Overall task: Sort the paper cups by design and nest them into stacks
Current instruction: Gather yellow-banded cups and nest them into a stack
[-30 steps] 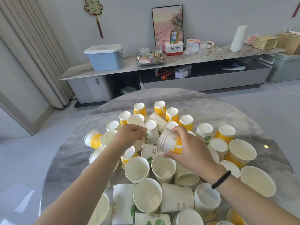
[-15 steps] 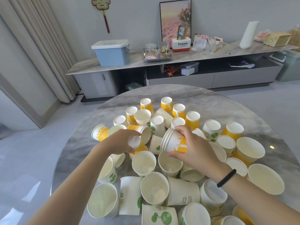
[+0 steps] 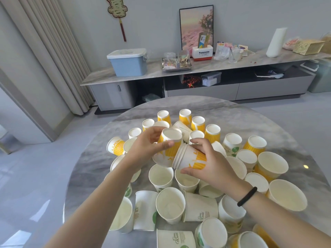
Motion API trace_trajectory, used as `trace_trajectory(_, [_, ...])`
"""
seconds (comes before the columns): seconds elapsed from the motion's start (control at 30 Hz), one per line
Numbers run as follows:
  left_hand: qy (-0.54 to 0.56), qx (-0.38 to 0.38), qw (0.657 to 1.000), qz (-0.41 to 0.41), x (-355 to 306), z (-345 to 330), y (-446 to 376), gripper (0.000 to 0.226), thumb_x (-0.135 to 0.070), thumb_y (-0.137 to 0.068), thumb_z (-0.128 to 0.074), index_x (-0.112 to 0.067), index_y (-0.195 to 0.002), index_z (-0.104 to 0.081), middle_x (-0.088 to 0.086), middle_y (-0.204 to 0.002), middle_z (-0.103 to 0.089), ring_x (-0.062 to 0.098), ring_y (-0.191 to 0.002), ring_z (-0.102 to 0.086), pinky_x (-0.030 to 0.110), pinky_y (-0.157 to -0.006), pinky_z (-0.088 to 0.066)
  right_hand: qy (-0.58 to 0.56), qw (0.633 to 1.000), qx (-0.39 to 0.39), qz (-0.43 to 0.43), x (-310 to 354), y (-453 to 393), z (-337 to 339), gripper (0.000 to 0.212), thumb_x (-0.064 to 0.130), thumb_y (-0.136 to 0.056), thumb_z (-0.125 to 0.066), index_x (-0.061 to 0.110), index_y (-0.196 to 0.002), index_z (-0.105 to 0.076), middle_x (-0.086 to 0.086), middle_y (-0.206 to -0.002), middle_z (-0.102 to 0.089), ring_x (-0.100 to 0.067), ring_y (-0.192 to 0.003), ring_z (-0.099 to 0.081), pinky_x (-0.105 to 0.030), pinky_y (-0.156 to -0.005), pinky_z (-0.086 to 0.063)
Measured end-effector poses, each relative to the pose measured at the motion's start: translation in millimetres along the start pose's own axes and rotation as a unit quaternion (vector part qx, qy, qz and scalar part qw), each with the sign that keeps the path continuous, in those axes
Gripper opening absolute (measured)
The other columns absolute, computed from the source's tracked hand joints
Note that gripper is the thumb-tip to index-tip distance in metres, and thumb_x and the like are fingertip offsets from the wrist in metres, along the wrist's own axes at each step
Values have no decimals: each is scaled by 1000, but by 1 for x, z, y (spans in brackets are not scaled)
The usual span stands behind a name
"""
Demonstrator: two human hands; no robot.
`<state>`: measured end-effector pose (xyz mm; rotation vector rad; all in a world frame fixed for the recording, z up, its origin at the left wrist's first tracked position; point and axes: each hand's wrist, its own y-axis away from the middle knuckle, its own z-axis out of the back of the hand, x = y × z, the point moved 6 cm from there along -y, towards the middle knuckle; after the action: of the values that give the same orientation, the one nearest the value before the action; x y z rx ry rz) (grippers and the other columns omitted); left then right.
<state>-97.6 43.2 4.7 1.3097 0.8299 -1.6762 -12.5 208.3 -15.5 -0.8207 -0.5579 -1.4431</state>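
**Two yellow cups meeting over the desk**

I am holding a yellow cup (image 3: 169, 143) bottom-up in my left hand (image 3: 148, 145), fingers curled round its side. My right hand (image 3: 211, 165) is gripping a nested yellow stack (image 3: 189, 158), tilted with its rims pointing left and touching the cup. Both are hanging above the round desk (image 3: 259, 122), where loose yellow cups (image 3: 212, 132) and green-leaf cups (image 3: 200, 209) are standing and lying all around.
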Motion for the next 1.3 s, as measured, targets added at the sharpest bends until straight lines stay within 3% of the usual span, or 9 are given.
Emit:
trace_trajectory(0.2, [-103, 51, 992, 57, 2, -9, 1, 52, -38, -62, -83, -39, -111, -66, -12, -111, -68, 6, -107, -62, 31, -95, -51, 27, 999, -7, 23, 5, -4, 13, 85, 43, -59, -83, 29, -128, -36, 15, -127, -51, -5, -117, -50, -17, -83, -36])
trace_trajectory(0.4, [-57, 98, 992, 58, -13, -25, 9, 27, -26, -90, -59, -22, -115, -67, -19, -118, -60, -2, -106, -60, 17, -87, -50, 123, 991, 13, 56, 10, 3, 5, 84, 45, -64, -79, 26, -133, -36, 6, -128, -55, -16, -114, -53, -29, -88, -44])
trace_trajectory(0.57, [138, 58, 983, 104, -12, -45, 18, 37, -31, -93, -52, -25, -130, -47, -4, -125, -55, 16, -125, -48, 37, -109, -37, 132, 988, 38, 65, 17, 7, -3, 84, 46, -65, -77, 26, -135, -34, 4, -129, -55, -18, -115, -53, -33, -90, -45])
trace_trajectory(0.73, [173, 37, 979, 102, -9, -53, 32, 49, -31, -96, -45, -22, -143, -33, 3, -142, -42, 18, -138, -35, 43, -117, -26, 119, 990, 36, 72, 23, 15, -5, 82, 45, -66, -77, 25, -134, -35, 5, -130, -54, -17, -114, -54, -33, -89, -46])
trace_trajectory(0.87, [2, -46, 997, 57, -6, -31, 44, 28, -25, -93, -52, -21, -121, -58, -3, -119, -63, 12, -112, -59, 29, -99, -48, 100, 992, 9, 75, 33, 16, -3, 79, 45, -65, -78, 25, -130, -38, 4, -124, -57, -18, -107, -56, -37, -85, -48])
trace_trajectory(0.97, [-44, -138, 988, 43, -4, -7, 54, 19, -14, -95, -46, -16, -105, -63, -10, -91, -62, -10, -77, -61, 5, -62, -47, 72, 996, 4, 56, 38, 13, -8, 81, 46, -63, -80, 26, -129, -38, 5, -123, -57, -17, -107, -56, -36, -86, -48])
trace_trajectory(1.13, [-74, -185, 973, 113, 24, 43, 50, 24, -18, -94, -48, -12, -111, -64, 0, -101, -59, 17, -96, -52, 23, -72, -39, 78, 995, 14, 53, 54, 2, -31, 79, 49, -64, -78, 26, -128, -38, 8, -124, -55, -15, -108, -55, -29, -83, -45])
trace_trajectory(1.23, [-78, -179, 972, 131, 38, 70, 35, 23, -20, -94, -48, -14, -109, -64, 0, -95, -58, 17, -91, -52, 26, -79, -35, 105, 992, 18, 61, 67, -16, -47, 80, 49, -65, -76, 25, -130, -37, 6, -123, -55, -16, -107, -56, -33, -82, -47])
trace_trajectory(1.3, [-111, -180, 969, 129, 47, 92, 19, 18, -16, -91, -46, -14, -84, -63, 2, -76, -53, 20, -73, -47, 27, -68, -34, 135, 988, 22, 64, 74, -33, -59, 81, 48, -67, -75, 24, -133, -35, 4, -124, -55, -18, -108, -56, -33, -81, -46])
